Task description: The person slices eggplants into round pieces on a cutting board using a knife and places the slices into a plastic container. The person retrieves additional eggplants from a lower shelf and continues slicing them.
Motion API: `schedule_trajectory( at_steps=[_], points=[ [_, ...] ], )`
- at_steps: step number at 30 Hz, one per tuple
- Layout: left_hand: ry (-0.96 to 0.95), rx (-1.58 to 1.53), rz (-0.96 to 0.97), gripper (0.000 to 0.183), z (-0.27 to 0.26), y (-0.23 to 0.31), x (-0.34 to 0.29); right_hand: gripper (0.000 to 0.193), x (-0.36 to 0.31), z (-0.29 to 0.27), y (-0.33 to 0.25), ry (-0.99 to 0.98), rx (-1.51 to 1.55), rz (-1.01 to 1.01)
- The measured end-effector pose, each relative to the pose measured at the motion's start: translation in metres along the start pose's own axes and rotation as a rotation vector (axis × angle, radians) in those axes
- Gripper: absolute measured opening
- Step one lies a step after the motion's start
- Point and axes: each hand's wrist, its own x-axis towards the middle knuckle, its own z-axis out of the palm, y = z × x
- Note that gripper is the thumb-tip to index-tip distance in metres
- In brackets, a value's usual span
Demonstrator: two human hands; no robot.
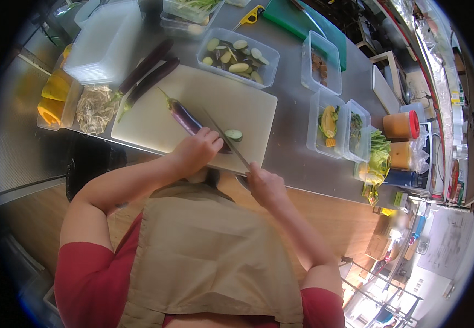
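Observation:
On a white cutting board (248,101) lies a long purple eggplant (184,116), its green stem pointing to the far left. My left hand (197,148) is closed over its near end, holding it to the board. In my right hand (267,186) is the handle of a knife (227,138), whose blade slants across the eggplant's cut end. One pale eggplant slice (233,134) rests flat on the board just right of the blade. Two whole eggplants (150,80) lie across the board's far left corner. Beyond the board, a clear plastic container (269,56) holds several cut eggplant pieces.
Stacked clear containers (104,44) stand at the far left, near yellow peppers (54,101) and a pile of pale shreds (96,108). Yellow-handled scissors (251,15) and a green board (302,24) lie at the back. Food containers (327,123) and leafy greens (378,156) line the right.

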Motion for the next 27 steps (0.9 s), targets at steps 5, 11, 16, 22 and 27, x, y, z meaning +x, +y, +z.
schedule_trajectory(
  at_steps=[5,11,16,22,27],
  points=[
    [0.034,-0.059,-0.057,0.021,0.008,-0.005,-0.004,0.019,-0.04,-0.049,-0.014,-0.123,0.023,0.07],
    [-0.027,-0.056,-0.041,0.02,0.007,-0.004,0.001,0.019,-0.028,-0.004,-0.014,-0.162,0.028,0.128],
    [0.066,-0.098,-0.046,0.02,0.003,-0.008,-0.007,0.017,0.013,-0.002,-0.022,0.003,0.065,0.099],
    [0.007,-0.015,-0.051,0.021,0.004,-0.016,-0.008,0.024,-0.042,-0.021,-0.027,-0.172,0.0,0.126],
    [0.022,0.001,-0.029,0.023,0.008,-0.017,-0.006,0.024,0.007,0.022,-0.034,-0.082,0.046,0.114]
  ],
)
